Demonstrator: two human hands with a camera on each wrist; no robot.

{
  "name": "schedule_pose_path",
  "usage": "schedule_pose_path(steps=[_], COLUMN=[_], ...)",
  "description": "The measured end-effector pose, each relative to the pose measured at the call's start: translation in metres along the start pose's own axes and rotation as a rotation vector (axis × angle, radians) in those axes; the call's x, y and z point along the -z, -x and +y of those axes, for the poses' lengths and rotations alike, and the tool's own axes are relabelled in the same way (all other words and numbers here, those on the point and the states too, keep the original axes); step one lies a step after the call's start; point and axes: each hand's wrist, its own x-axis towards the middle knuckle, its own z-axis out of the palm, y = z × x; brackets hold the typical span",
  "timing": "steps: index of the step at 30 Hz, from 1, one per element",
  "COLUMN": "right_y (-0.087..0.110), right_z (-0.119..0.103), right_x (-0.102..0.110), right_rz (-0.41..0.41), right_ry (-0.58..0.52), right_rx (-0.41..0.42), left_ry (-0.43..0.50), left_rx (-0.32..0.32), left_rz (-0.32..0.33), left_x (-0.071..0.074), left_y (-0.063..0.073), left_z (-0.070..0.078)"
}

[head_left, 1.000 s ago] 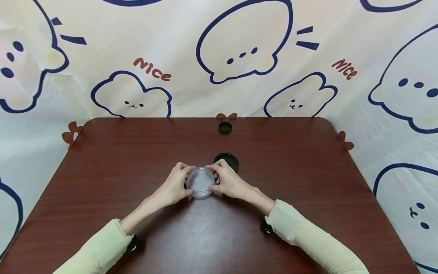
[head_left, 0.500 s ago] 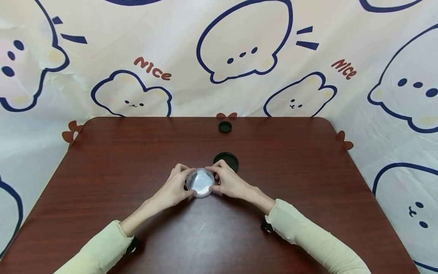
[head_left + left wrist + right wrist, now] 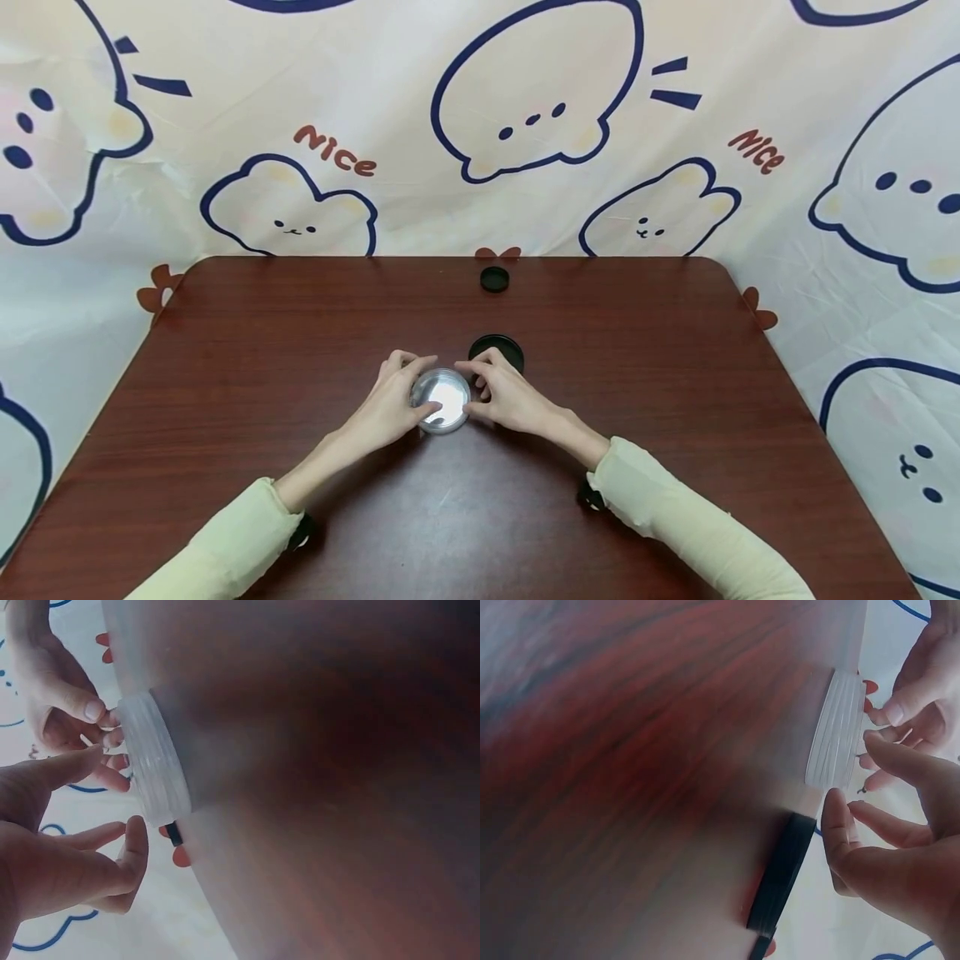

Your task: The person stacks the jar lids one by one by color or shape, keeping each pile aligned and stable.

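Note:
A round clear plastic stack with ridged sides [image 3: 452, 390], like several shallow dishes or lids piled together, sits flat on the brown table. My left hand [image 3: 388, 407] hovers at its left, thumb over the near rim and index finger beyond the far edge. Opposite it, my right hand [image 3: 508, 398] is spread around the right side. In the left wrist view, left fingertips [image 3: 135, 829] stand just off the ridged stack [image 3: 157, 765]. The right wrist view shows right fingertips [image 3: 834, 806] likewise parted beside the stack [image 3: 835, 731].
Behind my right hand lies a black round lid-like piece [image 3: 508, 350], partly covered by the fingers. A smaller black round piece [image 3: 494, 280] lies near the far edge of the table [image 3: 300, 333]. A cartoon-printed cloth [image 3: 405, 208] hangs around the table.
Both hands have loosened from the clear stack, their fingers parting from its sides. The stack stays in place, with a brighter glare on its top. The black pieces have not moved.

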Motion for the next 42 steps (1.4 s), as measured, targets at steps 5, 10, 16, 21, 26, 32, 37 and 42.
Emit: schedule_pose_path(steps=[5,10,16,21,26,32,37,42], right_y=[0.004,0.01,0.012,0.01,0.008,0.006,0.004,0.004], right_z=[0.007,0.018,0.037,0.048,0.053,0.055,0.057,0.058], right_x=[0.011,0.027,0.042,0.046,0.047,0.045,0.045,0.047], right_rz=[0.034,0.082,0.085,0.04,-0.009,-0.025,-0.027,-0.02], right_ry=[0.006,0.037,0.063,0.055,0.021,0.034,0.063,0.055], right_rx=[-0.016,-0.052,-0.099,-0.129,-0.139,-0.149,-0.141,-0.145], left_ry=[0.024,0.009,-0.003,-0.015,-0.036,-0.075,-0.069,-0.061], left_rx=[-0.006,-0.017,0.005,0.068,0.095,0.095,0.113,0.127], left_rz=[0.032,0.036,-0.025,-0.125,-0.188,-0.224,-0.233,-0.222], left_x=[-0.005,-0.015,-0.027,-0.035,-0.04,-0.042,-0.042,-0.044], left_y=[-0.013,-0.029,-0.053,-0.068,-0.074,-0.077,-0.079,-0.08], left_z=[0.004,0.013,0.021,0.023,0.024,0.026,0.028,0.026])
